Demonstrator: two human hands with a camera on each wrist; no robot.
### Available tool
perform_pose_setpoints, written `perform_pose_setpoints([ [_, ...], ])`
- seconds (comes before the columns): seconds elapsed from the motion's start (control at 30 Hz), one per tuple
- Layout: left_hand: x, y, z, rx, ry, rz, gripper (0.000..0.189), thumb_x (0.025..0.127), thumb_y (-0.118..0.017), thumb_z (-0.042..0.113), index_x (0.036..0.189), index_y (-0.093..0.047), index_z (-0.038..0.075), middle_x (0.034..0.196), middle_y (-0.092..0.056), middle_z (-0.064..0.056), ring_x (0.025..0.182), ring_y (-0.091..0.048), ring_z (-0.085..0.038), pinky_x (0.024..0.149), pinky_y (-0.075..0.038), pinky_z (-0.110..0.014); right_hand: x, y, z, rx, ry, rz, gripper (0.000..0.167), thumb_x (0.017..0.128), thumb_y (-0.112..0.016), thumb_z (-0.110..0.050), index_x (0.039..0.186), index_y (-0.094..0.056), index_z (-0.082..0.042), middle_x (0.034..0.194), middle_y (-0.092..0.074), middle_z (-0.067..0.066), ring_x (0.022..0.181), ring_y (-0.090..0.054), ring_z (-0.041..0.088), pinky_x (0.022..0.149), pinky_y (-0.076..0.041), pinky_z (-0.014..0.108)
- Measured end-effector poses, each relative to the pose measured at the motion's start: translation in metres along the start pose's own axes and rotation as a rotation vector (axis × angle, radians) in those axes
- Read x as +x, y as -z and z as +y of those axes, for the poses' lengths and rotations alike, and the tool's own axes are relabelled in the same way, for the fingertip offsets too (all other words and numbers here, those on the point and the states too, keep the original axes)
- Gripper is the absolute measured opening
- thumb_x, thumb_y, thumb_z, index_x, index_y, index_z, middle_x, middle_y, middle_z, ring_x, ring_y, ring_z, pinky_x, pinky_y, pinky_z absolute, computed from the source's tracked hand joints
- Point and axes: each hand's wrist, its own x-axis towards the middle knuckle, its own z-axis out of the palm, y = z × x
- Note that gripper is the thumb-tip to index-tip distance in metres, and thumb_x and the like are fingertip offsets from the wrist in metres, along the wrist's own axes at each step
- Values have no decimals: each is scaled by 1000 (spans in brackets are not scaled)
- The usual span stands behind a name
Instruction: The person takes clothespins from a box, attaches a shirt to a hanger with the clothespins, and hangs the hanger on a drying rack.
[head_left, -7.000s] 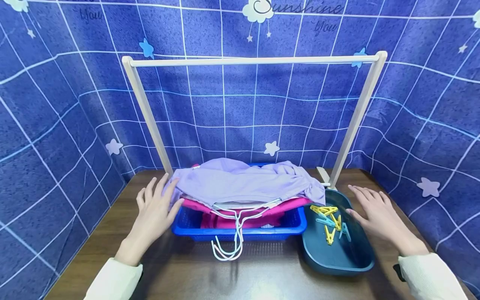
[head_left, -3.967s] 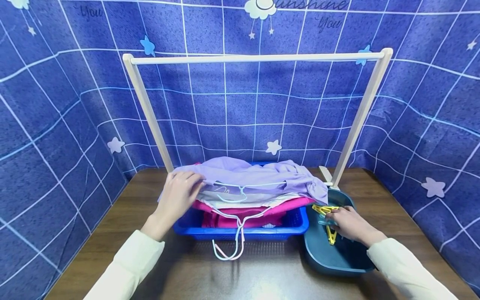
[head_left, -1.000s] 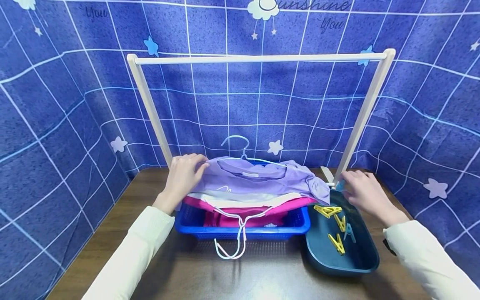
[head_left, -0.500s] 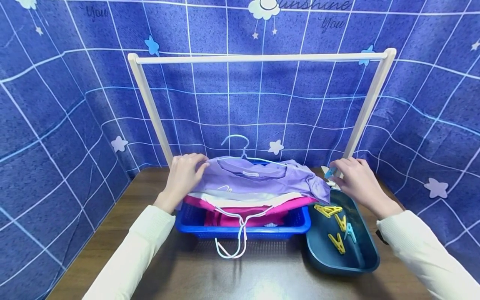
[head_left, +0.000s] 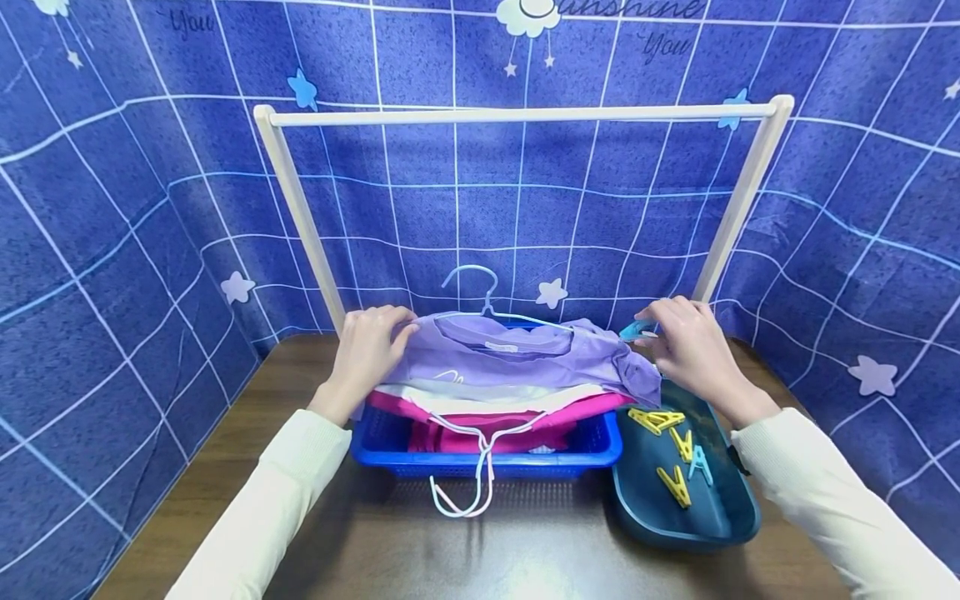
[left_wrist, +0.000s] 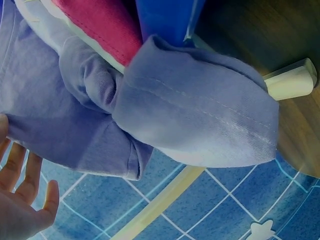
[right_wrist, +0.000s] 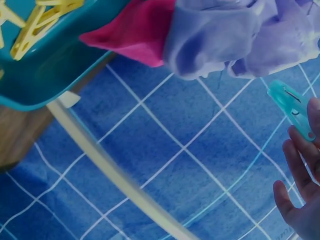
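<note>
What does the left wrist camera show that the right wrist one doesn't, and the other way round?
Only the left wrist view: the left hand, the blue basket and a white star. Only the right wrist view: the right hand, the turquoise clothespin it pinches, the teal tray and yellow clothespins. Both: the lavender shirt, pink cloth, wooden table, patterned backdrop and a pale rack post.

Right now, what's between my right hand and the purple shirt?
The turquoise clothespin, pinched by the right hand, its tip toward the purple shirt; both the head and right wrist views show it.
</note>
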Motion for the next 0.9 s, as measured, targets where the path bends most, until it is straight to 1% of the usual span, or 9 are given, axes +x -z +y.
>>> perform_pose_setpoints([
  [0.07,0,0,0,1,-3,3,12,82,-67,23,86,-69,12,79,-69,-6,71,-63,-29,69,-40,-43,3,-1,-2,17,3,-1,21,67,-63,5,86,-58,-3,80,-64,9,79,-55,27,77,-37,47],
  [0.13,0,0,0,1,-6,8,12,81,-67,23,86,-70,12,79,-69,-6,71,-63,-29,68,-40,-43,6,-3,-4,34,7,-3,21,68,-67,2,86,-59,-4,80,-65,9,80,-55,27,77,-36,46],
  [0.2,0,1,0,2,-11,14,13,81,-67,23,85,-70,11,79,-69,-6,70,-63,-29,67,-40,-43,9,-4,-6,49,13,-2,22,67,-68,2,85,-59,-4,80,-65,9,80,-55,26,78,-36,46],
  [0.37,0,0,0,4,-15,17,13,81,-67,23,85,-70,11,78,-69,-6,69,-63,-29,66,-40,-43,13,-7,-10,72,35,2,22,66,-62,7,84,-58,-5,80,-66,8,80,-55,25,79,-35,46],
  [0.43,1,0,0,5,-12,13,13,82,-67,23,85,-70,12,78,-69,-6,69,-63,-29,65,-40,-43,15,-9,-12,76,36,1,21,67,-63,6,84,-59,-6,79,-66,7,79,-55,24,80,-35,46],
  [0.57,0,0,0,4,-9,9,13,82,-67,24,85,-70,12,78,-69,-6,69,-63,-29,65,-40,-43,17,-12,-13,76,35,1,20,68,-67,4,83,-58,-6,78,-66,6,77,-55,23,80,-35,46],
  [0.77,0,0,-1,2,-8,7,12,82,-67,24,86,-70,12,78,-69,-6,69,-63,-29,65,-40,-43,17,-20,-12,91,22,6,19,68,-66,5,81,-59,-7,76,-67,4,73,-55,21,79,-36,46],
  [0.9,0,-1,-1,4,-9,7,12,82,-67,23,85,-70,12,78,-69,-5,69,-63,-29,65,-41,-43,17,-24,-10,100,10,6,20,67,-67,7,80,-60,-7,77,-68,4,73,-56,21,79,-36,46],
])
